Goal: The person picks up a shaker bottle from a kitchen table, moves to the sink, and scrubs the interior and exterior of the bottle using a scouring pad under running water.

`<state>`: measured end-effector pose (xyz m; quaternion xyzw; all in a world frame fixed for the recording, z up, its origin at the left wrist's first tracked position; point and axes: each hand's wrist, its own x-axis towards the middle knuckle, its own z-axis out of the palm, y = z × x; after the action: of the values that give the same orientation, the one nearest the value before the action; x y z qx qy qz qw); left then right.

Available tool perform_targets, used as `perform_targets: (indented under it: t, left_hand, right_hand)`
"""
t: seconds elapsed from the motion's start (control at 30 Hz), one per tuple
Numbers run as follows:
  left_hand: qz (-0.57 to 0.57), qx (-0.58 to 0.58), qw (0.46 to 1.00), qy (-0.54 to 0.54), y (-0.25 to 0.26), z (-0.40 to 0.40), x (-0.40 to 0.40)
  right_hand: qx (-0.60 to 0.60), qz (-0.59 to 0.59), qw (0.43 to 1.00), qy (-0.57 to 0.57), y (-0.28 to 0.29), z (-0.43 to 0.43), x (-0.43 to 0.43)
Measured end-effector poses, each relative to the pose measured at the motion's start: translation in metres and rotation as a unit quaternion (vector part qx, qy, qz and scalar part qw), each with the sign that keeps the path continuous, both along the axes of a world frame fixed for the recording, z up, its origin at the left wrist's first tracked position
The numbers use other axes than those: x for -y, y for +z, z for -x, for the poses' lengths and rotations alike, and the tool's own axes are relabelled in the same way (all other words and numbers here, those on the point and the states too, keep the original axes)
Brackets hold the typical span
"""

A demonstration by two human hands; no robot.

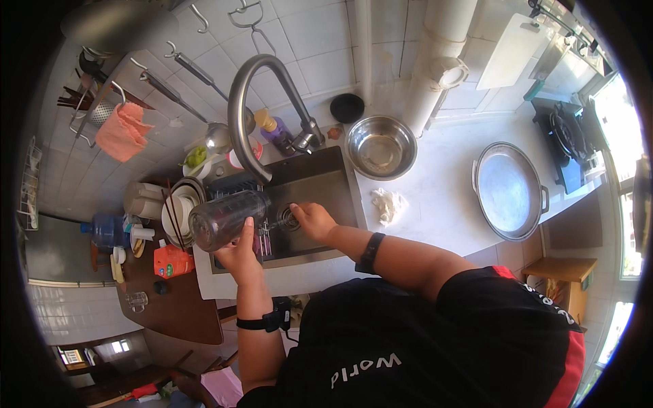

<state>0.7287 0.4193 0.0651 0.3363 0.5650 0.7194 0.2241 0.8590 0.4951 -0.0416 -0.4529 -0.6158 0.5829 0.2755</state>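
Note:
My left hand (pixel 240 256) grips a large clear bottle (pixel 224 217) from below. The bottle lies tilted, its base toward the left and its mouth over the stainless steel sink (pixel 321 178). What looks like a thin splash of water shows between the mouth and the sink drain (pixel 290 219). My right hand (pixel 315 222) hovers by the drain with its fingers curled; whether something small is in them is hidden. Just above the bottle arches the gooseneck faucet (pixel 240 97), its spout end close to the bottle's mouth. Beneath the bottle, a dish rack (pixel 234 187) is partly covered.
A steel bowl (pixel 381 148), a crumpled white cloth (pixel 387 205) and a large two-handled pan (pixel 509 191) occupy the right counter. Stacked bowls (pixel 178 217) with chopsticks stand left of the sink. Behind the faucet is a purple pump bottle (pixel 275 133). Ladles (pixel 218 137) hang from the wall.

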Motion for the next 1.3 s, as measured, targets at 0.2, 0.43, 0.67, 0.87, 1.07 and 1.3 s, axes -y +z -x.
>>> perform_targets:
  t: [0.2, 0.43, 0.67, 0.87, 1.07, 1.3]
  left_hand:
    - [-0.009, -0.012, 1.0, 0.008, 0.006, 0.001, 0.0]
    - [-0.02, -0.049, 0.998, -0.027, 0.032, -0.006, 0.002]
    - [0.003, -0.065, 0.996, -0.055, -0.024, 0.011, -0.001]
    - [0.078, -0.02, 0.995, -0.063, -0.022, 0.005, 0.011]
    - [0.151, -0.253, 0.955, -0.031, 0.014, 0.018, 0.013]
    - [0.087, -0.337, 0.935, 0.066, 0.059, 0.012, 0.024]
  right_hand:
    - [-0.089, -0.084, 0.992, 0.021, 0.01, 0.004, 0.002]
    - [-0.299, 0.161, 0.937, 0.082, 0.065, 0.011, -0.007]
    - [-0.293, 0.305, 0.904, 0.062, 0.04, -0.002, -0.006]
    - [-0.246, 0.324, 0.912, 0.057, -0.002, -0.022, -0.009]
    - [-0.187, 0.24, 0.949, 0.082, 0.014, -0.023, -0.017]
    - [-0.151, -0.08, 0.985, 0.026, 0.074, -0.029, -0.002]
